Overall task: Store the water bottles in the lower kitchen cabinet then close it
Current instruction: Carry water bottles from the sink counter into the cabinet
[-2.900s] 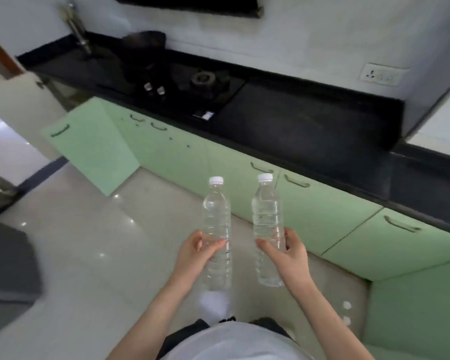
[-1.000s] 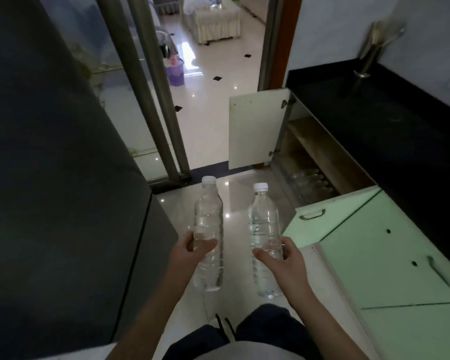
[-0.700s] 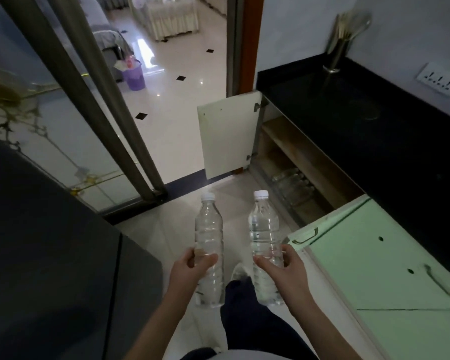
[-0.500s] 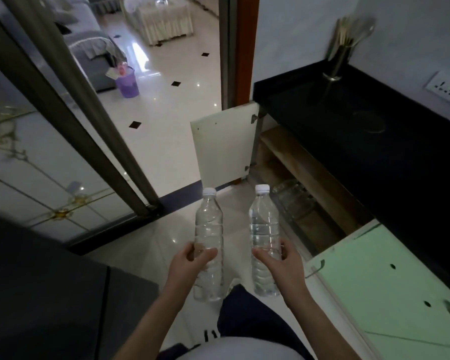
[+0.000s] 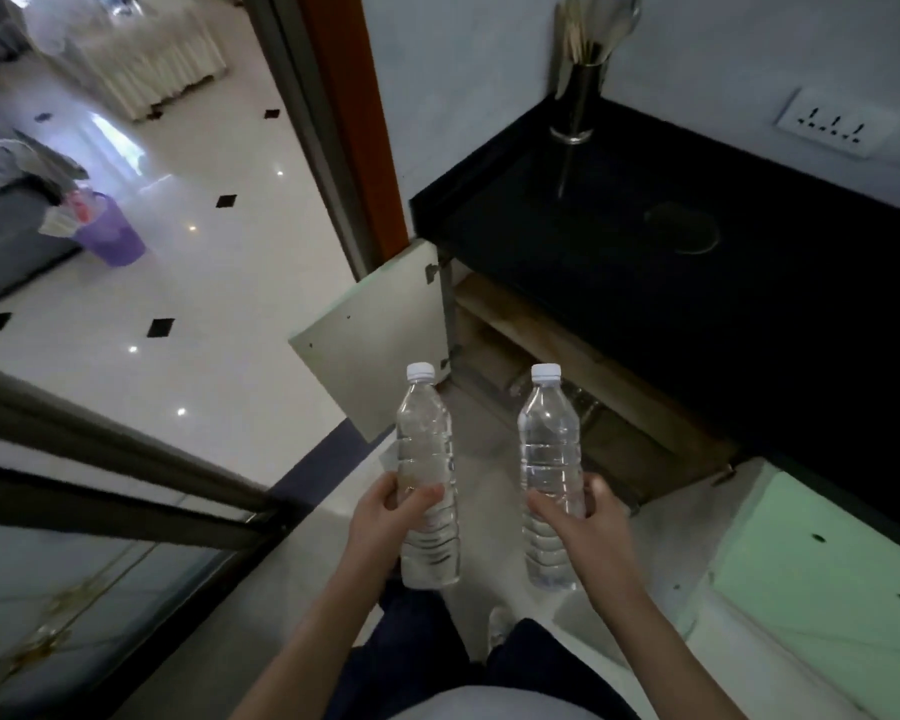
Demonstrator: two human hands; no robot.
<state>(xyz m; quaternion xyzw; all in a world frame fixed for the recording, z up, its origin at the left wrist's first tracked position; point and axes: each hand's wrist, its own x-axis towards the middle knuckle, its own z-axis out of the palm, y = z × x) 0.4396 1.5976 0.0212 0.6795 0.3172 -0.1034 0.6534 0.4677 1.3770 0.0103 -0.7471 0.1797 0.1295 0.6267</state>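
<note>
My left hand [image 5: 385,517] grips a clear water bottle [image 5: 427,449] with a white cap, held upright. My right hand [image 5: 585,522] grips a second clear bottle [image 5: 549,444] the same way, just to the right. Ahead of them the lower cabinet [image 5: 567,387] stands open under the black counter. Its far door [image 5: 380,335] swings out towards the doorway, and its near green door [image 5: 822,558] swings out on the right. Several bottles [image 5: 583,402] lie dimly visible inside on the cabinet floor.
A black countertop [image 5: 697,283] carries a metal utensil holder [image 5: 583,85]; a wall socket [image 5: 832,127] sits above it. A glass sliding-door frame [image 5: 126,491] crosses the left side. Beyond the doorway, on the tiled floor, stands a purple bin [image 5: 107,231].
I have turned left from the green cabinet fronts and walked up to the open cabinet, which is now closer. Both hands still hold the bottles upright.
</note>
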